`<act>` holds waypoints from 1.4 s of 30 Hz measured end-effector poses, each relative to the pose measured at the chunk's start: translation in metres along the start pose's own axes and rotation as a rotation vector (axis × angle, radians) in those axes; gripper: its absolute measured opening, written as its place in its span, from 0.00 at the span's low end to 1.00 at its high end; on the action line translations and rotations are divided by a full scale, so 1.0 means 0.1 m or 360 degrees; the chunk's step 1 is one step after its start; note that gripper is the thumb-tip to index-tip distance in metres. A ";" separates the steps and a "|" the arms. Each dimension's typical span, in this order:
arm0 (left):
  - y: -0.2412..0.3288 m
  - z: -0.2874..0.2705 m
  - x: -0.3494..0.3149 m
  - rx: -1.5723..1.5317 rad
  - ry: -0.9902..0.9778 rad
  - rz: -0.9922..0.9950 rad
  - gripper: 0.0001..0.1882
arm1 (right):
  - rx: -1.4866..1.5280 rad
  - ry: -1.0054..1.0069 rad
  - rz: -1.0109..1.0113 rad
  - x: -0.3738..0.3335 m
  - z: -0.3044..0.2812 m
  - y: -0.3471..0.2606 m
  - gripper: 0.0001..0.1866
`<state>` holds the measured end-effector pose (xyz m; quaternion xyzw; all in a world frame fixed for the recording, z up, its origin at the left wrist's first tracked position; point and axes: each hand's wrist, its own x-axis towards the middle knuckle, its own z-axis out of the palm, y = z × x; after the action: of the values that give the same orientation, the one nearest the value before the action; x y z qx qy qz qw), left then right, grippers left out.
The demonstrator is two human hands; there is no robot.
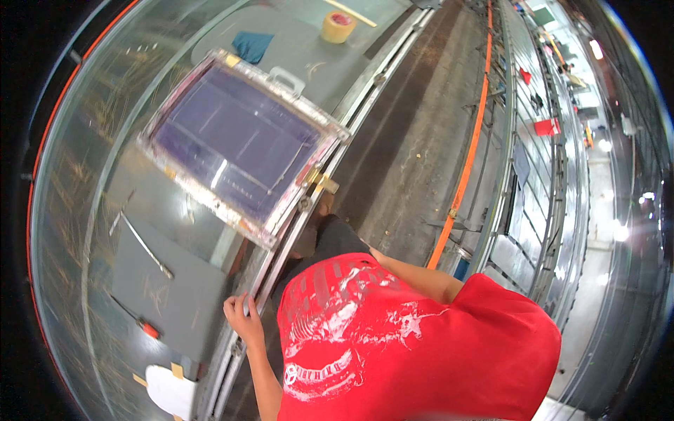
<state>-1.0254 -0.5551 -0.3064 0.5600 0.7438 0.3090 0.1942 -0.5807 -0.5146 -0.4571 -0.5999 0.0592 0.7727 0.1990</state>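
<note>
Left hand [245,323]: the fingers are seen loosely curled, with a small gap between them; whether anything is held there cannot be told.
Right forearm [414,277]: it is bent across toward the body, and the right hand is hidden by the red shirt [414,344]; its grip cannot be told.
Rail [226,372]: the metal edge of the bench is run close beside the left hand; contact between them cannot be made out.
Care with the frame: in judgement, it would best be held by the rim or the white handle [286,81], with both hands used, pressure kept off the mesh, and the fingers kept clear of the clamp [321,182] at the rail side.
Purple-meshed frame [235,133]: it is placed farther along the bench, ahead of the left fingers and apart from them; its nearest corner is set by the rail, and its handle is on a side facing away.
Grey panel [172,295]: it is laid to the left of the left hand, with a red-handled tool [148,328] and a metal rod [146,245] on it or near it.
Farther out: a blue cloth [253,47] and a yellowish tape roll [338,27] are seen beyond the frame.
</note>
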 end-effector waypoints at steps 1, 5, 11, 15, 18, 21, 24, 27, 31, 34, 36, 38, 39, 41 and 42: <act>0.09 0.01 0.11 -0.0015 0.0011 0.0038 0.11 | -0.0008 0.0032 -0.0040 0.01 -0.07 0.01 0.30; 0.93 0.13 0.62 -0.0181 -0.0022 0.0180 0.11 | 0.0046 0.0153 -0.0211 0.02 -0.59 0.02 0.26; 2.42 1.21 1.69 -0.0376 -0.0245 0.0652 0.10 | 0.0259 0.0211 -0.0411 0.22 -1.51 -0.14 0.22; 3.40 2.16 2.51 -0.0443 -0.0435 0.1052 0.13 | 0.0402 0.0175 -0.0230 -0.47 -1.65 -0.83 0.24; 4.01 2.89 3.21 -0.0314 -0.0502 0.1111 0.13 | 0.0366 0.0150 -0.0106 -1.02 -1.61 -1.45 0.26; 4.40 3.73 3.86 -0.0064 -0.0597 0.1225 0.16 | -0.1228 0.0743 -0.0511 -0.80 -2.06 -2.07 0.24; 4.66 4.22 4.34 0.0371 -0.0645 0.1243 0.19 | -0.0649 0.1042 -0.1347 -0.43 -2.05 -3.15 0.20; 4.85 4.51 4.66 0.0733 -0.0895 0.1131 0.21 | -0.0596 0.0762 -0.1671 -0.60 -1.52 -4.45 0.17; 4.87 4.87 4.89 0.0904 -0.0897 0.1191 0.20 | -0.0995 0.0630 -0.1865 -0.88 -0.77 -5.66 0.16; 4.94 5.11 4.92 0.0841 -0.0903 0.1097 0.24 | -0.1409 0.0644 -0.1969 -0.91 -0.48 -6.42 0.15; 4.92 5.19 4.90 0.0960 -0.0937 0.1083 0.25 | -0.1614 0.0756 -0.1936 -0.83 -0.37 -6.81 0.15; 4.92 5.22 4.85 0.0985 -0.0902 0.1102 0.26 | -0.1870 0.0899 -0.1906 -0.69 -0.31 -7.12 0.16; 4.91 5.23 4.84 0.1018 -0.0961 0.1097 0.27 | -0.2031 0.0972 -0.1894 -0.59 -0.30 -7.25 0.16; 4.91 5.27 4.80 0.1054 -0.0944 0.1058 0.24 | -0.2354 0.1000 -0.1743 -0.44 -0.29 -7.53 0.20; 4.92 5.25 4.80 0.1078 -0.0931 0.1040 0.22 | -0.2422 0.0995 -0.1795 -0.38 -0.26 -7.66 0.19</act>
<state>-0.4838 0.1188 -0.3314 0.8552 0.5043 -0.0718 0.0959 -0.2593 0.1672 -0.3151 -0.6845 -0.6956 0.2047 0.0751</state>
